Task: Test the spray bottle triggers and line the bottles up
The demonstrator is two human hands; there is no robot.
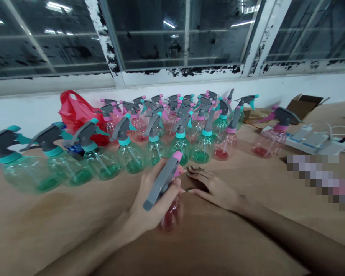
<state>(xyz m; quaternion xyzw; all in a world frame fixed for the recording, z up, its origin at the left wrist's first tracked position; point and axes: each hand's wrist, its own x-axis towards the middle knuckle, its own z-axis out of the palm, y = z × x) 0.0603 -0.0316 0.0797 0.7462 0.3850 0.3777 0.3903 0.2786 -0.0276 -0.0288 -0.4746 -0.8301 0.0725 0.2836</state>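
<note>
My left hand [152, 195] is closed around the neck of a pink spray bottle [171, 218] with a grey head and pink nozzle, near the table's front. My fingers hide its collar and part of its trigger. To its right, my right hand [215, 188] rests low over the table, fingers stretched toward the bottle and holding nothing. Just beyond my hands runs a row of spray bottles, among them a green spray bottle [201, 149] and a pink spray bottle [224, 145]. Another pink spray bottle [270, 142] stands apart on the right.
Behind the front row, several more pink and green bottles crowd toward the wall. A red plastic bag [77, 115] slumps at the back left. On the right lie a white power strip [316, 142] with cables and an open cardboard box [306, 105]. One patch at the right is pixelated.
</note>
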